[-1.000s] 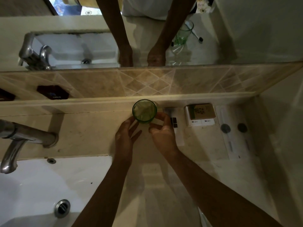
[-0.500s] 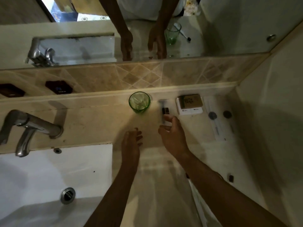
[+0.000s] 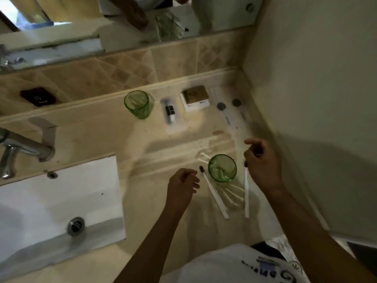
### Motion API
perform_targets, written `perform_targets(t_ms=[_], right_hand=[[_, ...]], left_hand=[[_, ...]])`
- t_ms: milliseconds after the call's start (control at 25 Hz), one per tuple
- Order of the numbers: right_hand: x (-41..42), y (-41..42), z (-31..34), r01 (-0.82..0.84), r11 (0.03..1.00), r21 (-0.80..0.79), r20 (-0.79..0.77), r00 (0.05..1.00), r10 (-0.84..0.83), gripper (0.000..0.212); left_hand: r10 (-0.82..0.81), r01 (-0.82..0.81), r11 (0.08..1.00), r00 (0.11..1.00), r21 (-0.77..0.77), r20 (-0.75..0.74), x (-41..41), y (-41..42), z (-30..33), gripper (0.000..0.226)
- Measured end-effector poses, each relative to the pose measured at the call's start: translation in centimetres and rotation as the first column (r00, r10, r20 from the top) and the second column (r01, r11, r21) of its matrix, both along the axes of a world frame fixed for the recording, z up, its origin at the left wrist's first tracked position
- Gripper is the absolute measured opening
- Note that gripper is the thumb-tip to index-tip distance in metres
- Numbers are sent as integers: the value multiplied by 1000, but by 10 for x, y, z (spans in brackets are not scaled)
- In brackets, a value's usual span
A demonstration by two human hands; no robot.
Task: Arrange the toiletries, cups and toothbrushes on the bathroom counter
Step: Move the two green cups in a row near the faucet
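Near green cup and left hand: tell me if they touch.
Apart. The head view shows bare counter and a toothbrush between the left hand and the near green cup.

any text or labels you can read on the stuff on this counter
None can be read.
Box: small dark marks on its white edge, too blurred.
Sachet: black label patch, no legible text.
Dark plate on the tiles: faint pale mark, too small.
Shirt: dark print, cut off and blurred.

Two green cups (image 3: 136,104) (image 3: 222,168), white toothbrushes (image 3: 214,194) with dark heads, beige worktop (image 3: 98,135), diamond-patterned tan tiles (image 3: 126,68).
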State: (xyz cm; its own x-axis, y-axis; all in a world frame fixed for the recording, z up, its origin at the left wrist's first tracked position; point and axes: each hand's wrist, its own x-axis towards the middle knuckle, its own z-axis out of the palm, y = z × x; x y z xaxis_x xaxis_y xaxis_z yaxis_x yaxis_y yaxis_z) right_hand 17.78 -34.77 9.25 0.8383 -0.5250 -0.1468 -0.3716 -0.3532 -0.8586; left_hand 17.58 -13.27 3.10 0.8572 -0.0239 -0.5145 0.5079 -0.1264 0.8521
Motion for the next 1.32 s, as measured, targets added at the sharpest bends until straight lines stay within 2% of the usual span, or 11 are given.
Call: perform_targets(t_ms=[80, 160, 240, 360, 480, 560, 680, 800, 920, 1040, 1320], right_hand=[[-21, -14, -12, 57, 998, 42, -42, 998, -55, 27], [-30, -18, -24, 37, 996, 86, -93, 995, -29, 25], [-33, -22, -39, -49, 992, 119, -175, 982, 70, 28], [-29, -24, -55, -222, 959, 175, -258, 930, 262, 51], [-28, -19, -58, -353, 905, 239, -247, 879, 408, 68], [-27, -16, -59, -400, 877, 267, -233, 856, 462, 66], [-24, -15, -63, -390, 889, 239, -235, 865, 443, 61], [-21, -15, -69, -366, 882, 297, -240, 865, 440, 60], [-20, -14, -70, -367, 877, 309, -252, 858, 448, 60], [-16, -6, -62, -351, 897, 267, -253, 873, 417, 57], [-11, 87, -40, -352, 916, 191, -153, 911, 383, 56]], left_hand=[[-3, 3, 1000, 1000, 25, -8, -6, -12, 2, 18], [18, -18, 999, 1000, 48, 1, -6, -21, 5, 18], [23, -24, 997, 1000, 71, 2, -4, -34, 8, 24], [19, -19, 996, 1000, 84, -4, -4, -52, 13, 35], [-35, 29, 983, 999, 179, 29, -9, -63, 15, 46], [-11, 3, 980, 999, 198, 38, -12, -67, 14, 51], [31, -43, 982, 997, 185, 66, -12, -68, 11, 56], [74, -78, 986, 997, 145, 37, -15, -65, 7, 59], [67, -70, 987, 997, 147, 28, -16, -63, 2, 53], [65, -69, 994, 996, 83, 53, -10, -54, 1, 48], [152, -143, 983, 986, -112, 76, -4, 34, 11, 47]])
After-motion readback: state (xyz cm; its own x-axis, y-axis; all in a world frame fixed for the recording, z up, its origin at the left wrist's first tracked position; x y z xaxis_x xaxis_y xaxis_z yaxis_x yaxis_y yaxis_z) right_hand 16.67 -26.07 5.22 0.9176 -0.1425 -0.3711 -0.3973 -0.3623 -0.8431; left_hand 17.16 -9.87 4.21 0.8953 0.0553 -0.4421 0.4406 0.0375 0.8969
